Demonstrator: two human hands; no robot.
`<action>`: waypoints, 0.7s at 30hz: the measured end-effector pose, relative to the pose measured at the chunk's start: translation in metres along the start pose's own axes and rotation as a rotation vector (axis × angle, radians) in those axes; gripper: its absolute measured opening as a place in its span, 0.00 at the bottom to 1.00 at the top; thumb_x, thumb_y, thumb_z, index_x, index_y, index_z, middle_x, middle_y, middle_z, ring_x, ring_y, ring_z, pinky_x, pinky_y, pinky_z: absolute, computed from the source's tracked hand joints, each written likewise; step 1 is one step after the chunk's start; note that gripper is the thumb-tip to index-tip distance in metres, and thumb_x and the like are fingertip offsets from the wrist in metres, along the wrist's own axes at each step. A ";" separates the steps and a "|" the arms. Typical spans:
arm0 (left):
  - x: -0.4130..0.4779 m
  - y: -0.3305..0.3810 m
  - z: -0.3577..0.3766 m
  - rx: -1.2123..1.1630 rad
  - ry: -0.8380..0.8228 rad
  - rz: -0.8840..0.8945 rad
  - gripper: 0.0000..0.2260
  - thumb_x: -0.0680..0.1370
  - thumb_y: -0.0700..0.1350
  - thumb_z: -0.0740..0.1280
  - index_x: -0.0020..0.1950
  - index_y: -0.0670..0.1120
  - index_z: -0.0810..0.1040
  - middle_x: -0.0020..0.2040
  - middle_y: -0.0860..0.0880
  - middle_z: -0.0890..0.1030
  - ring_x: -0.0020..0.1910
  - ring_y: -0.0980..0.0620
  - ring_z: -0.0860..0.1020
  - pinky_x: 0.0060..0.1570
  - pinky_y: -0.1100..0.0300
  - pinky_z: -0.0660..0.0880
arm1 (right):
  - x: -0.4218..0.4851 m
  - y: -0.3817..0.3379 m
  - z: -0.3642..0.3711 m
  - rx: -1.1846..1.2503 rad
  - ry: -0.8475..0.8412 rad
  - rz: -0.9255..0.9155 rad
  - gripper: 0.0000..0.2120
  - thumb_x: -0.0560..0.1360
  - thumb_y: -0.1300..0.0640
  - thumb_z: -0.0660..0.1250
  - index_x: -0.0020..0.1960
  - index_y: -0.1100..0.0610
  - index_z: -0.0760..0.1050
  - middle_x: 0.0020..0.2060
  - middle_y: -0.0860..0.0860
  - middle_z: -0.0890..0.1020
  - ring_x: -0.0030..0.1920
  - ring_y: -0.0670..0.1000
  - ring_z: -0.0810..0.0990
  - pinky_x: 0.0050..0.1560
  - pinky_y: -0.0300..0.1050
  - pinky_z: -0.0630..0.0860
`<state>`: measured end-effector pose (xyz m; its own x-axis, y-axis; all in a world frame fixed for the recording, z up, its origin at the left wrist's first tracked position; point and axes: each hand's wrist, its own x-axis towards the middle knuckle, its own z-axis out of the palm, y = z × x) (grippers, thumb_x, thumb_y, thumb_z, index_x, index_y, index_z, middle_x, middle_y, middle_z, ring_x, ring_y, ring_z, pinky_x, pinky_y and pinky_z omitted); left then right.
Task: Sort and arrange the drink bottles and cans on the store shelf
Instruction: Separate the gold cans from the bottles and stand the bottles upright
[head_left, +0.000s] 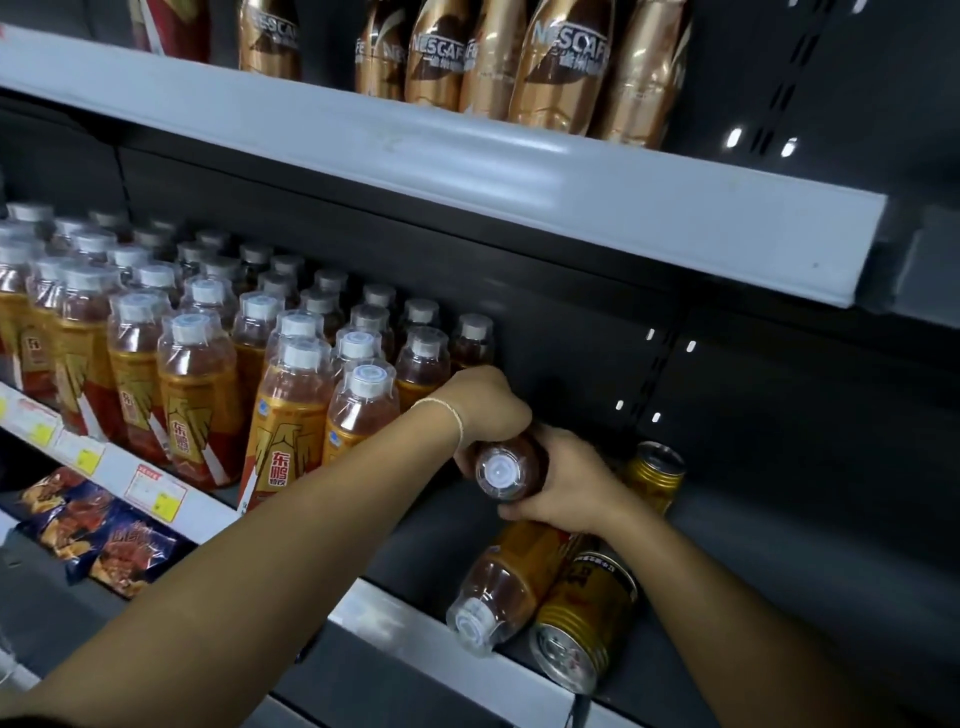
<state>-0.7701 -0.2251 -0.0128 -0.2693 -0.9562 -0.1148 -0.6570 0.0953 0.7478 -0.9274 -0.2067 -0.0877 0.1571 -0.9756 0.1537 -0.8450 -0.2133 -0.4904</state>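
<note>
Middle shelf (395, 613): its left part carries a dense block of upright amber bottles (197, 384) in ranked rows, labels forward. The right part is dark bare decking with loose stock.

Held bottle (511, 467): same product, just right of the block's last row, tilted with its white cap towards the camera. Both hands have it. The left hand (485, 405) is curled over its far side; the right hand (569, 488) is wrapped round its near side, fingers closed on the body.

Loose stock: one bottle (498, 587) lies on its side at the front rail, cap outward, touching a gold can (582, 618) lying beside it. A second gold can (652, 470) sits behind the right hand; whether it stands or leans cannot be told.

Assessment: the step appears to be seating the held bottle at the end of a row. Recommend bringing it fully upright first, setting the base flat, label forward, then sliding it against its neighbour without jolting the row. Keep the forearm off the lying bottle, which could roll over the rail.
</note>
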 end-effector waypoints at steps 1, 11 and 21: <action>0.002 0.002 0.001 -0.044 0.017 0.011 0.09 0.72 0.41 0.63 0.47 0.38 0.78 0.43 0.37 0.80 0.35 0.38 0.82 0.27 0.48 0.80 | 0.000 0.001 0.002 0.015 0.037 0.014 0.40 0.56 0.49 0.83 0.65 0.47 0.72 0.56 0.45 0.79 0.55 0.46 0.77 0.56 0.41 0.74; 0.011 -0.015 0.015 -0.472 0.215 0.294 0.09 0.76 0.37 0.61 0.38 0.44 0.77 0.36 0.50 0.78 0.40 0.49 0.77 0.38 0.62 0.73 | 0.017 0.013 -0.006 0.385 0.139 0.220 0.20 0.71 0.50 0.77 0.61 0.49 0.79 0.55 0.47 0.83 0.58 0.48 0.80 0.64 0.51 0.76; 0.001 -0.079 0.034 -0.131 0.046 0.346 0.15 0.76 0.38 0.61 0.62 0.45 0.75 0.55 0.48 0.79 0.55 0.52 0.77 0.53 0.64 0.74 | 0.058 -0.007 0.006 0.290 0.187 0.413 0.25 0.71 0.35 0.70 0.62 0.47 0.73 0.53 0.48 0.79 0.56 0.51 0.79 0.60 0.50 0.76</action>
<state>-0.7420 -0.2243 -0.0943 -0.4259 -0.8853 0.1868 -0.4360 0.3817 0.8150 -0.9094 -0.2622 -0.0800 -0.2748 -0.9609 0.0349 -0.6369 0.1547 -0.7552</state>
